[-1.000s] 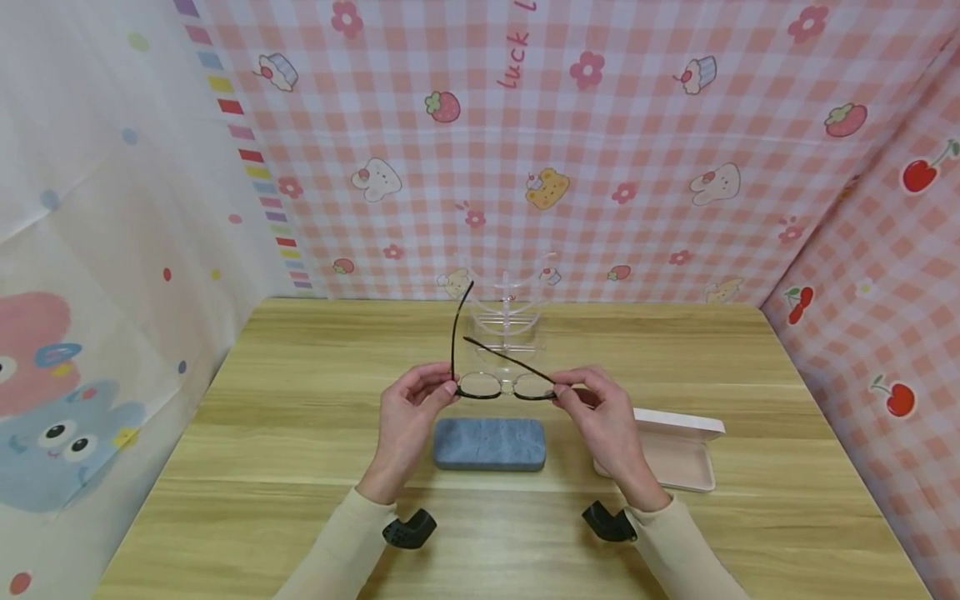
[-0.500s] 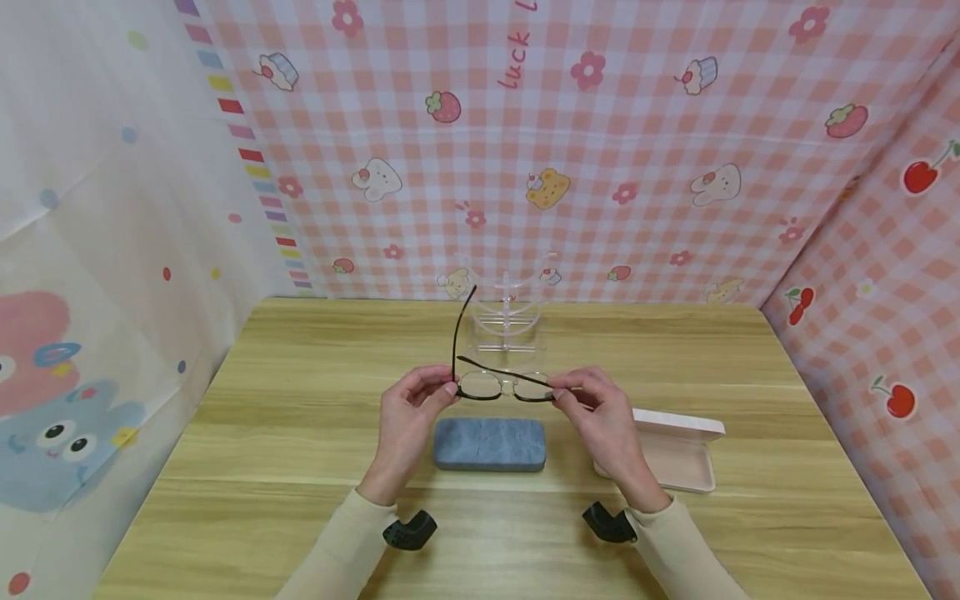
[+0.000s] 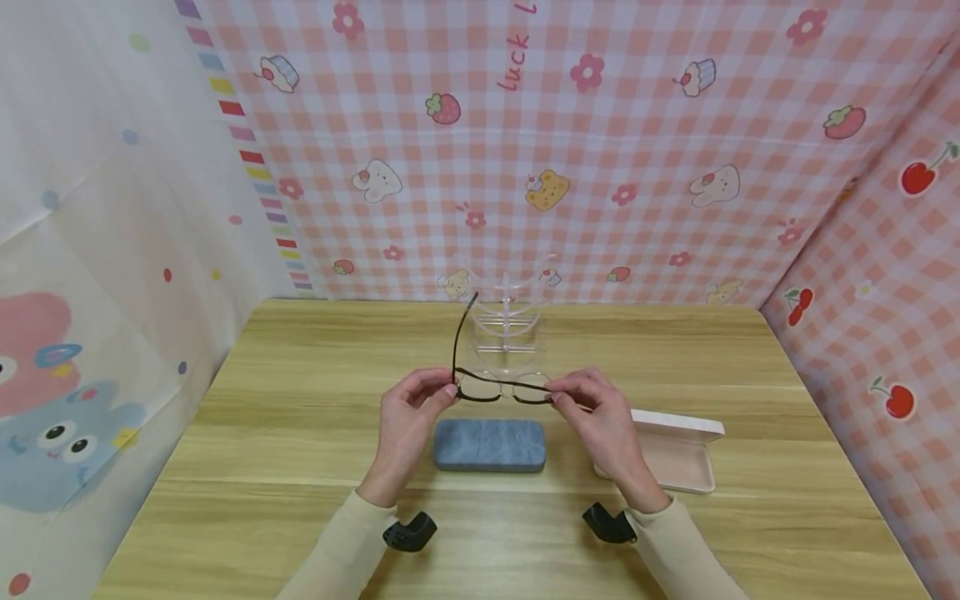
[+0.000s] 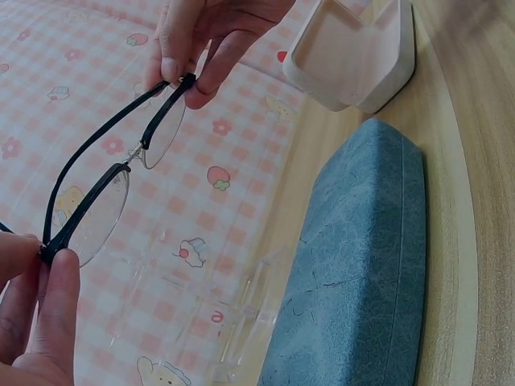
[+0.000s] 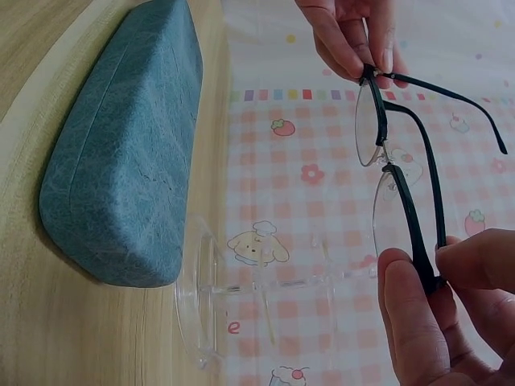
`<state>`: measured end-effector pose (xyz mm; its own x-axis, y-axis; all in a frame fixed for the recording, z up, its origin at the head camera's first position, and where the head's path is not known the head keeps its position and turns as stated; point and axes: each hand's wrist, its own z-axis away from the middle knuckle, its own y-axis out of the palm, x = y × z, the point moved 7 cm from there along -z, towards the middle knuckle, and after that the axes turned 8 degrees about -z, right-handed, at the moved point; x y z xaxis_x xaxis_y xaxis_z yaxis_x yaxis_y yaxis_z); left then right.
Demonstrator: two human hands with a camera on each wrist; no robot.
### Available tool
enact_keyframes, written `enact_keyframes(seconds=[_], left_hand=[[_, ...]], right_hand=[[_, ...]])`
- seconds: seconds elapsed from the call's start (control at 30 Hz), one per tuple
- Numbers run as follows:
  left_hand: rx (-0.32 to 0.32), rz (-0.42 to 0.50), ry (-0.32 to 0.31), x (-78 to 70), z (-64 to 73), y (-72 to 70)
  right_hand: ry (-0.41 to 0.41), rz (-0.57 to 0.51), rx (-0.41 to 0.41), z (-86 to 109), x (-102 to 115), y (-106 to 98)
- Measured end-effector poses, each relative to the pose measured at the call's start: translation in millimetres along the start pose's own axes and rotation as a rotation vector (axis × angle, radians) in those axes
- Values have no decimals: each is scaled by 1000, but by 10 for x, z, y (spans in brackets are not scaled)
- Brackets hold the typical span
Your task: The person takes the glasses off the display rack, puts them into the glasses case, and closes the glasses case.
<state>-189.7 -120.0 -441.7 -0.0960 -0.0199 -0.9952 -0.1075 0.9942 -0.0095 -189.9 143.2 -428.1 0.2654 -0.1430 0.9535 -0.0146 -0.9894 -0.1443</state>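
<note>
Black half-rim eyeglasses (image 3: 480, 398) are held up between both hands, above the table and just behind a blue glasses case (image 3: 490, 445). My left hand (image 3: 411, 425) pinches the left end of the frame at the hinge; the temple there points away, unfolded. At the other hinge my right hand (image 3: 600, 429) pinches the frame, and that side's temple (image 5: 426, 161) lies folded across behind the lenses. The blue case is closed. In the left wrist view, both hands' fingertips (image 4: 60, 277) show against the frame ends.
An open pale case (image 3: 678, 458) lies on the table to the right, partly behind the right hand. Behind the eyeglasses stands a clear plastic display stand (image 3: 506, 325), near the checkered cloth backdrop (image 3: 622, 142). A wooden table (image 3: 300, 467) lies under everything.
The right temple has swung inward, from slanting away to lying folded along the lenses. The left temple stays unfolded, and both hands keep nearly the same place.
</note>
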Motion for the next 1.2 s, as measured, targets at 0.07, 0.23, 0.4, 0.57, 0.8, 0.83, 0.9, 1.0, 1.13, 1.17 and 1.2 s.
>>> enact_keyframes(seconds=[0.07,0.23,0.4,0.57,0.8,0.83,0.9,1.0,1.13,1.17,1.2], left_hand=[[0,-4,-3,5,1,-3],[-2,-6,-4,8,3,-9],[-5,-21,-8,9,5,-14],[-9,-33,-5,3,3,-16],[-18,-37,-4,1,7,-19],[-19,-41,-5,3,7,-20],[-19,-54,-7,7,7,-23],[-18,-74,-4,9,7,-29],[-14,-106,26,-5,5,-32],[-13,-114,36,-11,5,-32],[-13,-124,46,-16,6,-34]], right_hand=[[5,0,3,-1,1,3],[5,3,11,-3,0,10],[6,10,18,-2,-2,13],[2,20,25,2,6,20],[7,42,38,10,-4,26],[8,44,39,10,-7,26],[8,48,41,11,-11,29],[4,57,45,10,-10,34],[-1,65,47,10,-10,35],[0,65,46,9,-10,34],[0,65,44,8,-9,33]])
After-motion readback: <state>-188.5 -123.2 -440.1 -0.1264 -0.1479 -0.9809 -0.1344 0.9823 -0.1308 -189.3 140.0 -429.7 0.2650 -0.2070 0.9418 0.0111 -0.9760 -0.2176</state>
